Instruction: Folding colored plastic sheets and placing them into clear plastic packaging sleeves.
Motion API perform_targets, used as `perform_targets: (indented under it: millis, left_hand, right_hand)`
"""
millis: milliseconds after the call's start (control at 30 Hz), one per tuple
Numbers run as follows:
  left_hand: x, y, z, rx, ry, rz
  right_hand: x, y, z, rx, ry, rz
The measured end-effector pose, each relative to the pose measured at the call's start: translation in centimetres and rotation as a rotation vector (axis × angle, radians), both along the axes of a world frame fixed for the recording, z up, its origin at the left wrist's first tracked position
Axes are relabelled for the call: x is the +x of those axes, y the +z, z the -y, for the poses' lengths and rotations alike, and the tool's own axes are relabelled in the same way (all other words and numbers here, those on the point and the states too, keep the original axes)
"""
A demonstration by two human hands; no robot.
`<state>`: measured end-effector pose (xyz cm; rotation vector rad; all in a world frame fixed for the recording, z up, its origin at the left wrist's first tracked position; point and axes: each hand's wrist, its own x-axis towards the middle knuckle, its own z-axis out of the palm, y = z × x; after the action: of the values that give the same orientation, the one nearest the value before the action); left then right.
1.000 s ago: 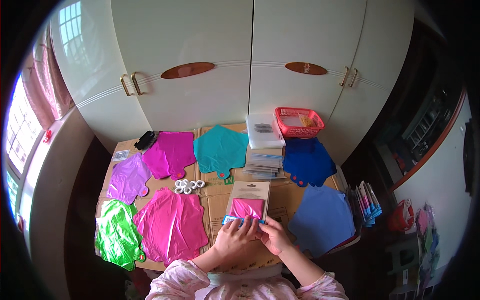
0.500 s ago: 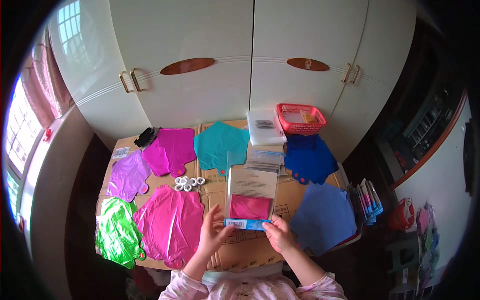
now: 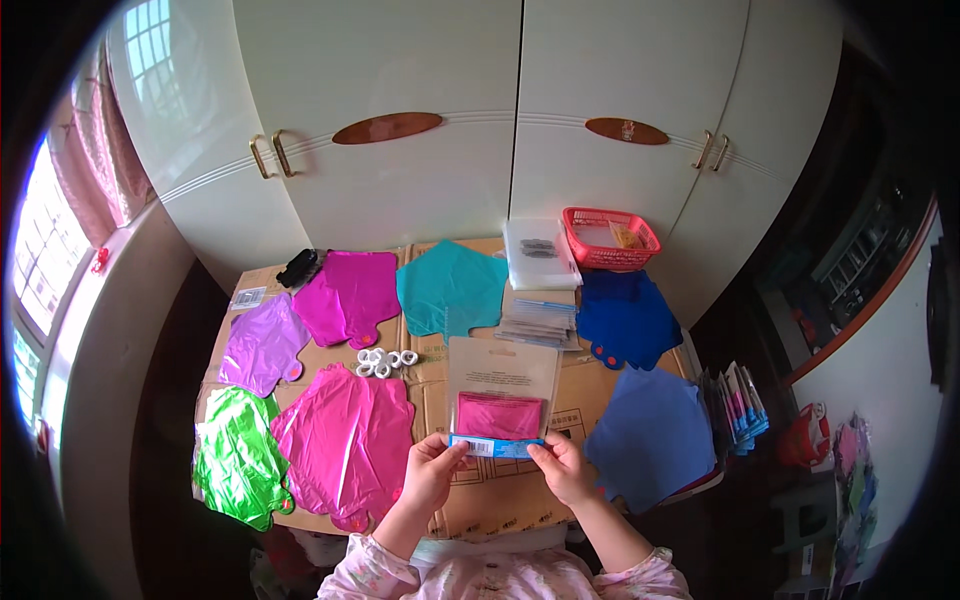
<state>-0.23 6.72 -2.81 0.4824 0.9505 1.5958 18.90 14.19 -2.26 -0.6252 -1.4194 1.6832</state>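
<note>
A clear packet (image 3: 503, 366) with a pale printed card, a folded pink foil piece (image 3: 500, 415) and a blue strip along its near edge stands over the middle of the table. My left hand (image 3: 434, 468) pinches the strip's left corner between thumb and fingers. The right corner is gripped by my right hand (image 3: 563, 470), thumb on top. Just left of the packet lies a stack of flat pink foil balloons (image 3: 342, 440). Several small white rolls (image 3: 380, 363) sit in a cluster beyond them. Behind the packet is a pile of flat clear packets (image 3: 538, 318).
Cardboard (image 3: 510, 510) covers the table. Around it lie green (image 3: 240, 455), lilac (image 3: 262, 345), magenta (image 3: 348, 295), teal (image 3: 450, 290), dark blue (image 3: 628, 315) and light blue (image 3: 650, 435) foil stacks. A red basket (image 3: 612, 262), plastic sleeves (image 3: 540, 250) and filled packets (image 3: 738, 405) stand beyond or right.
My left hand has closed on the packet's left corner, where its fingers were spread before. The packet's far end has tipped slightly nearer. The whole view has shifted a little.
</note>
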Motion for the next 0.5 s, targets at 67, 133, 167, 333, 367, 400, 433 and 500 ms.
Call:
perform_targets:
  millis: [67, 133, 167, 333, 367, 400, 433, 500]
  left_hand:
    - [0.1, 0.2, 0.0, -0.002, 0.008, 0.023]
    - [0.2, 0.3, -0.1, -0.005, 0.019, 0.054]
    - [0.2, 0.4, -0.1, -0.005, 0.025, 0.073]
    - [0.5, 0.3, 0.0, -0.001, 0.043, 0.121]
    - [0.5, 0.3, 0.1, 0.001, 0.047, 0.124]
    - [0.6, 0.3, 0.1, 0.002, 0.049, 0.128]
    - [0.6, 0.3, 0.1, 0.006, 0.049, 0.127]
    - [0.6, 0.4, 0.2, 0.013, 0.049, 0.126]
  right_hand:
    - [0.0, -0.4, 0.0, 0.013, -0.022, 0.015]
    - [0.2, -1.0, 0.0, 0.020, -0.032, 0.032]
    - [0.1, -0.8, 0.0, 0.037, -0.043, 0.038]
    - [0.0, 0.4, 0.5, 0.107, -0.098, 0.083]
    - [0.0, 0.4, 0.5, 0.121, -0.108, 0.094]
    - [0.1, 0.4, 0.5, 0.135, -0.119, 0.106]
    - [0.1, 0.4, 0.5, 0.149, -0.130, 0.117]
    - [-0.4, 1.1, 0.7, 0.152, -0.165, 0.099]
